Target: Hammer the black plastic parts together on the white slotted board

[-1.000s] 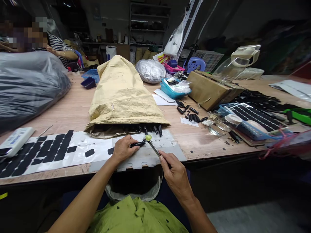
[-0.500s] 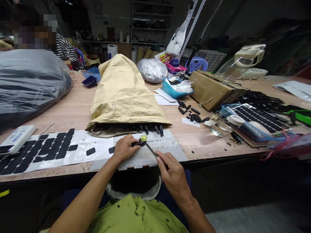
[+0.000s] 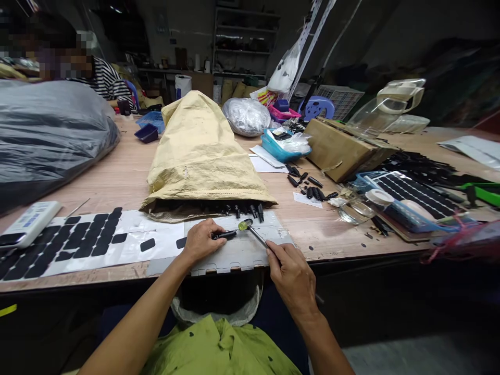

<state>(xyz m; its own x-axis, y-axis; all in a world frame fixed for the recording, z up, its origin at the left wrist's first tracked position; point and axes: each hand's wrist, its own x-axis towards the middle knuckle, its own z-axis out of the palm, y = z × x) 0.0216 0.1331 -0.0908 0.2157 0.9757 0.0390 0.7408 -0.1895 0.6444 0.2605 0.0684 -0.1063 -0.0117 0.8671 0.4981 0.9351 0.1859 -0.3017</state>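
Note:
Against the grey board (image 3: 250, 253) at the table's front edge, my left hand (image 3: 201, 240) is closed on a slim black tube-like piece (image 3: 228, 235), which lies sideways with its end pointing right. My right hand (image 3: 292, 276) grips the metal handle of a small hammer (image 3: 258, 237). Its yellow-green head is just above and right of the black piece, apart from it. Behind both hands, the open mouth of a yellow woven sack (image 3: 203, 156) faces me, with several black pieces (image 3: 253, 210) sticking out.
Left are a sheet of black stickers (image 3: 86, 237), a white device (image 3: 29, 225) and a big grey plastic bag (image 3: 50, 138). Right are loose black parts (image 3: 312, 191), a cardboard box (image 3: 344, 148) and a blue basket (image 3: 414, 208). A person in striped sleeves (image 3: 107, 78) sits far left.
The hammer and my right hand have moved right, taking the head off the black piece. My left hand stays nearly in place, and more of the black piece now shows.

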